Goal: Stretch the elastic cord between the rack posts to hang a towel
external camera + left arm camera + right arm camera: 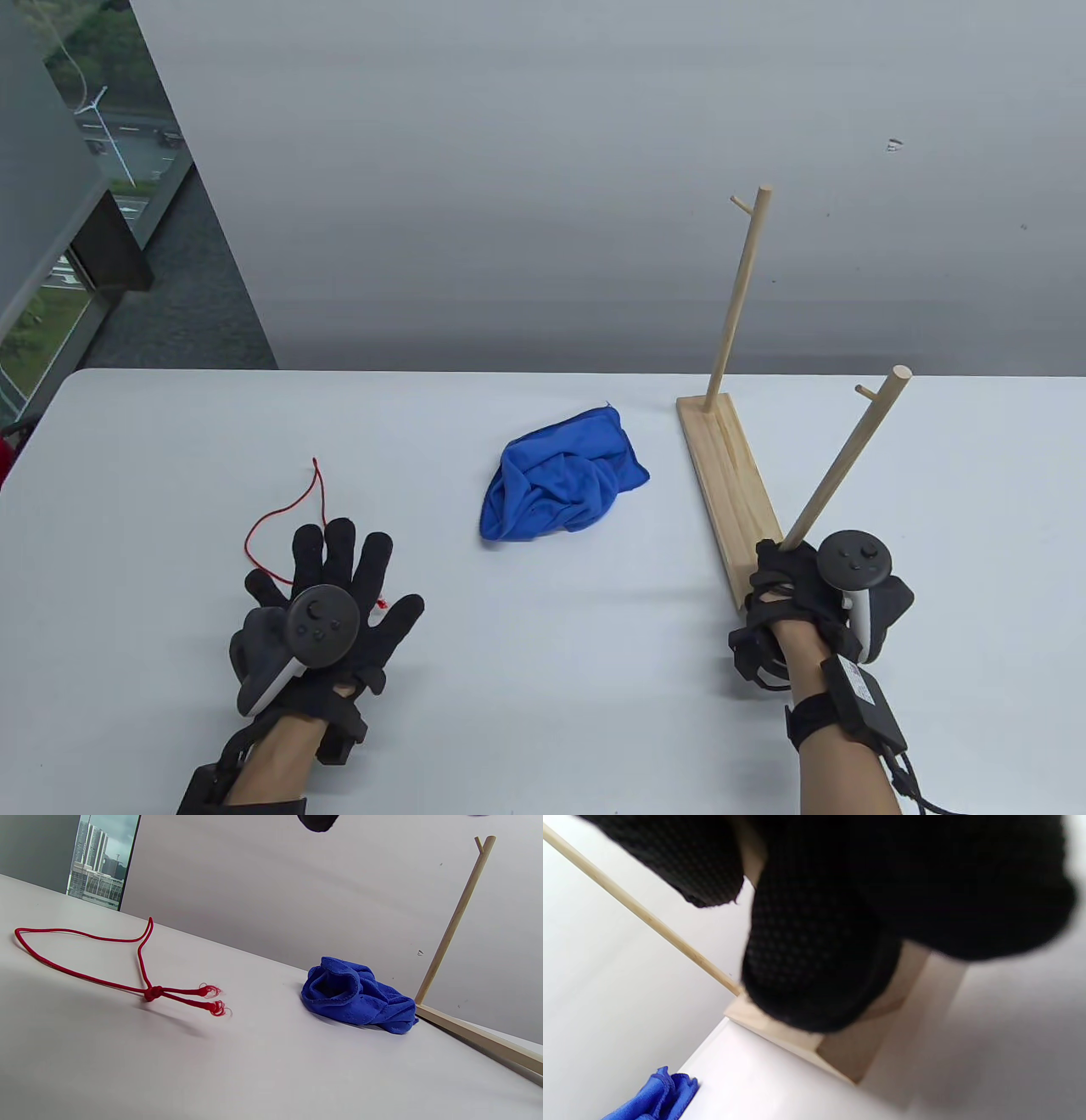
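Observation:
A red elastic cord (284, 509) lies in a loose loop on the white table (543, 679); its knotted, frayed ends (182, 995) show in the left wrist view. My left hand (356, 577) hovers flat with its fingers spread over the cord's near end and holds nothing. A crumpled blue towel (564, 484) lies mid-table. The wooden rack base (725, 475) carries a far post (738, 297) and a near post (848, 458). My right hand (785, 564) grips the rack's near end at the foot of the near post; its gloved fingers (818, 942) rest on the wood (848, 1056).
A grey wall stands behind the table's far edge. A window is at the far left. The towel (356, 997) lies between the cord (85, 959) and the rack (479, 1035).

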Action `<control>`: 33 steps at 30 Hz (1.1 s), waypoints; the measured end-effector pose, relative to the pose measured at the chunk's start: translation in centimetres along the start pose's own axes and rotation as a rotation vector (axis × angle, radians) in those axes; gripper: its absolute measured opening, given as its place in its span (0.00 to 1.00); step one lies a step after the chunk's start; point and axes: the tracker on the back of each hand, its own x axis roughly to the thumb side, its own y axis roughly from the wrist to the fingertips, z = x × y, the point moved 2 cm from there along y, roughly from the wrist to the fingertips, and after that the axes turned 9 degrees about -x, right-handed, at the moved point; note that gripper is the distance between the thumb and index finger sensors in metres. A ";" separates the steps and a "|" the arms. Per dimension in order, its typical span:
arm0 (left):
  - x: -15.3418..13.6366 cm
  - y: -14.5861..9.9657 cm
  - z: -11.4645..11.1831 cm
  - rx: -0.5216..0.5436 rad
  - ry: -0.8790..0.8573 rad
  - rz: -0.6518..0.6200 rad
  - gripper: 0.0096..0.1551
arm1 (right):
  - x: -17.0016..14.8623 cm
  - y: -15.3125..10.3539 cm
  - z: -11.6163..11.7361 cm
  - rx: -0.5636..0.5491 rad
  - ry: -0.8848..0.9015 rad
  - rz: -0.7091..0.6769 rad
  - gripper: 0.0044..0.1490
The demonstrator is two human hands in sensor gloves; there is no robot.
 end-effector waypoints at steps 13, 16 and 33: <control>-0.1 0.0 -0.1 -0.005 0.005 0.001 0.54 | 1.4 -0.6 -3.2 -0.052 0.043 -0.144 0.31; -0.1 0.0 -0.1 -0.006 0.005 0.003 0.54 | 1.8 -0.7 -4.2 -0.063 0.039 -0.191 0.31; -0.3 0.0 -0.1 -0.006 0.004 0.018 0.54 | 4.0 -2.1 -6.5 -0.050 0.021 -0.421 0.30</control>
